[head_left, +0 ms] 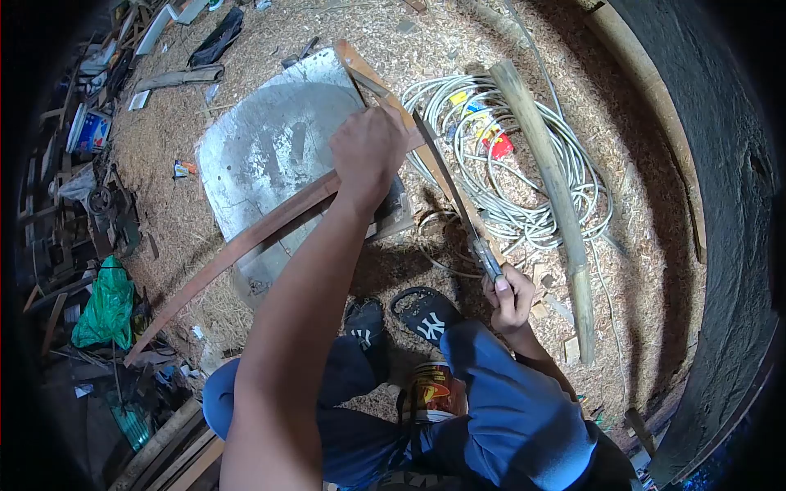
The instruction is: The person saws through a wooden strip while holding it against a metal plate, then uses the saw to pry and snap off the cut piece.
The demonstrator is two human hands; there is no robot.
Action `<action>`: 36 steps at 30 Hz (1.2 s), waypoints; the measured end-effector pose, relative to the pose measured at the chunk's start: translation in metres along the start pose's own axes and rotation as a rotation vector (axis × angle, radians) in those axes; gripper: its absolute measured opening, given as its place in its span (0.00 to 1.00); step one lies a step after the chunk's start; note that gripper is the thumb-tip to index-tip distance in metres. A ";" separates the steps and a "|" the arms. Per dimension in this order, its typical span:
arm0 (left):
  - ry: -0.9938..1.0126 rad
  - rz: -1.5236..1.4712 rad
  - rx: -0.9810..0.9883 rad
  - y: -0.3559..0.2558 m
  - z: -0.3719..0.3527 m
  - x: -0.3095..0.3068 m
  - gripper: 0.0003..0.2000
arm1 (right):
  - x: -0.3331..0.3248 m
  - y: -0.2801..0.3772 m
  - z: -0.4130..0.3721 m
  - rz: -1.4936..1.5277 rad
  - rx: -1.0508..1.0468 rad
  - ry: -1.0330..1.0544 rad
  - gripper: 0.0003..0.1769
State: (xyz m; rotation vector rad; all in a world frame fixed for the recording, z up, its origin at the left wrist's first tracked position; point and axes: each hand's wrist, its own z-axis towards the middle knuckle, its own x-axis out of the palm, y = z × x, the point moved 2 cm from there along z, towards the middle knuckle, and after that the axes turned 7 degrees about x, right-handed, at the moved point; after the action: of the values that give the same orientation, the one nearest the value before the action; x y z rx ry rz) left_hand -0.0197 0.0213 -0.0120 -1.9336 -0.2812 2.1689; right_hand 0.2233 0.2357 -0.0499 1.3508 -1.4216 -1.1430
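My left hand [372, 147] is closed over a long reddish wooden strip [282, 211] and presses it down above a worn metal sheet [246, 155]. The strip slants from the lower left up to the hand. A second wooden strip [449, 184] crosses near the knuckles and runs down to the right; how the two meet is partly hidden by my fingers. In my right hand [509, 299] is the handle of a handsaw [489, 260]. Its thin dark blade points up and left, and its tip lies beside the end of the strip, close to my left hand.
A coil of pale cable [532, 213] lies on the right, with a bamboo pole [544, 164] across it. Wood shavings cover the ground. My sandals [427, 315] and a printed bucket [438, 391] are below. Scrap and a green bag [106, 303] fill the left side.
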 end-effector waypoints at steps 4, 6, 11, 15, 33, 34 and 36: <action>-0.016 0.011 0.031 0.000 -0.001 0.001 0.25 | 0.003 -0.003 -0.002 0.032 0.012 -0.007 0.23; -0.048 0.012 0.037 -0.001 -0.001 0.002 0.25 | 0.006 0.001 0.002 0.054 0.014 -0.005 0.23; -0.066 0.020 0.039 -0.002 -0.002 0.001 0.25 | 0.019 0.016 0.039 0.040 0.010 0.000 0.21; -0.069 0.024 0.035 -0.004 -0.002 0.001 0.24 | 0.010 -0.010 0.013 0.080 -0.002 0.009 0.22; -0.076 0.029 0.046 -0.006 -0.004 0.003 0.24 | 0.009 -0.030 -0.008 0.212 -0.013 -0.012 0.35; -0.076 0.027 0.046 -0.006 -0.004 0.004 0.24 | 0.008 -0.035 -0.003 0.139 -0.030 0.004 0.35; -0.116 0.013 0.098 -0.005 -0.004 0.002 0.24 | 0.016 -0.045 0.022 0.111 -0.130 -0.054 0.32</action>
State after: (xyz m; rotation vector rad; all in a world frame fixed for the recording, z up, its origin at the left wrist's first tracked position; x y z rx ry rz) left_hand -0.0154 0.0272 -0.0132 -1.7664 -0.1777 2.2620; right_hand 0.2106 0.2214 -0.0988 1.1452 -1.4171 -1.1847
